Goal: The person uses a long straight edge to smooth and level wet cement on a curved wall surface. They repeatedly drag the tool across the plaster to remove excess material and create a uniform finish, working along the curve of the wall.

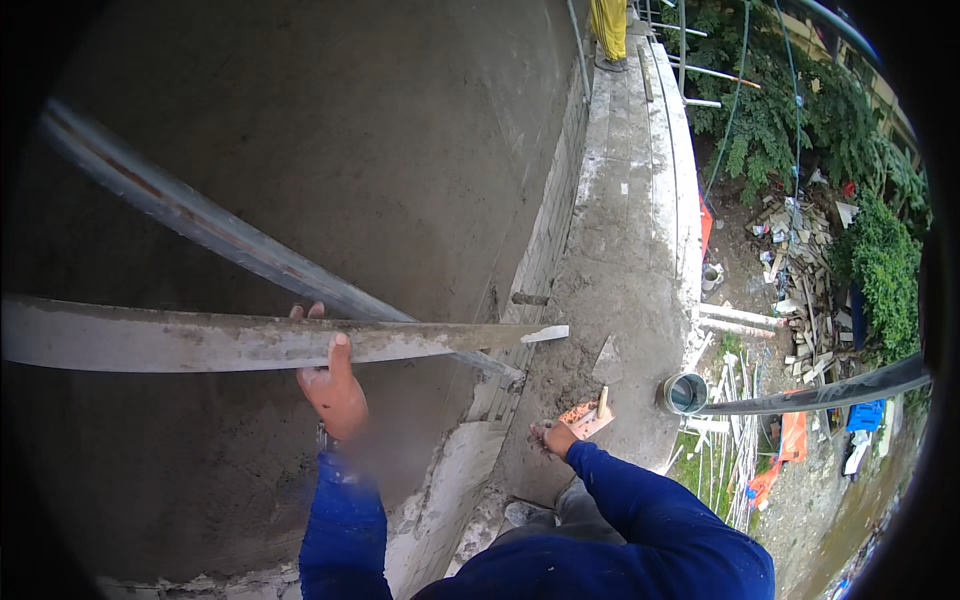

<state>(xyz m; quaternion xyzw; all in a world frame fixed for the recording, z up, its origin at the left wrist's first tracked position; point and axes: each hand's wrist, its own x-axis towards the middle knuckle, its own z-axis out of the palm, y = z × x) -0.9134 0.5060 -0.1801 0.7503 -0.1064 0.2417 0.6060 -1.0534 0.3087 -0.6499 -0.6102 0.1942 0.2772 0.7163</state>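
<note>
A long, flat, mortar-smeared straightedge (235, 340) runs level across the left half of the view, in front of a grey plastered wall (300, 110). My left hand (335, 390) is closed around it, thumb on the near face and fingertips showing above its upper edge. Low over the mortar-covered boards (640, 330), my right hand (553, 437) has its dirty fingers apart. Right beside that hand is an orange-pink hand float (590, 418) with a wooden handle; I see no grip on it.
A metal scaffold tube (230, 235) slants behind the straightedge. At the walkway's right edge is a bucket (686, 393) by another tube (820, 388). Past that edge, far below, lie timber scraps (805, 270). A person in yellow trousers (608, 28) stands at the far end.
</note>
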